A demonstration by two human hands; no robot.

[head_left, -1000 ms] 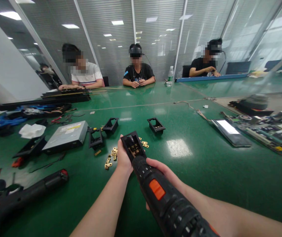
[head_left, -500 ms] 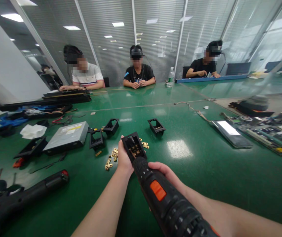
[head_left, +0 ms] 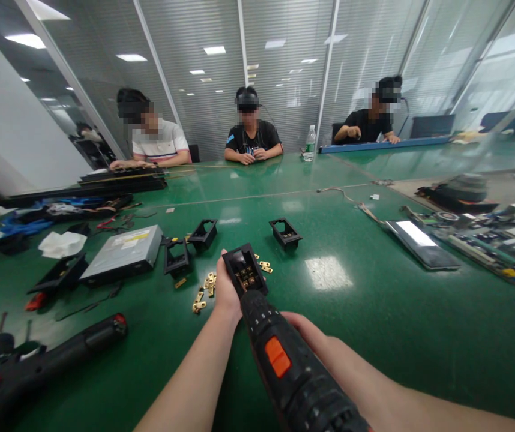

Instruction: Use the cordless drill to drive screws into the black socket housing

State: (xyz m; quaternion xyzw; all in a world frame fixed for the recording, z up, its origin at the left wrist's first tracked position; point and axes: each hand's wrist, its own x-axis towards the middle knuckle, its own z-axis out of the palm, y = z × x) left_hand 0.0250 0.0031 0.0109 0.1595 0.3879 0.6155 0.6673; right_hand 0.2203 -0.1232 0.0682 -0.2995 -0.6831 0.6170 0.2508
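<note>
My left hand [head_left: 227, 292] is closed around the left side of a black plastic housing [head_left: 260, 264], tilted so its opening faces me. Brass contacts and screws show inside that housing. My right hand [head_left: 305, 330] grips a black cordless power screwdriver [head_left: 284, 372] with an orange slider; most of those fingers are hidden behind its body. The tool's nose points into the near end of the housing, and its tip is mostly hidden. Small brass plates [head_left: 210, 282] lie loose on the green table left of my left hand, and a few brass pieces [head_left: 265, 266] lie just beyond the housing.
More black housings [head_left: 177, 259] stand beyond my hands. At left are a silver disc drive [head_left: 125, 252] and a second power tool [head_left: 59, 363]. A phone-like device [head_left: 422, 243] and circuit boards [head_left: 500, 240] lie at right. Three people sit across the table [head_left: 374, 324].
The screwdriver has shifted slightly left and down, and its body has turned a little. My right hand has moved slightly down along with it. The housing stays almost in place.
</note>
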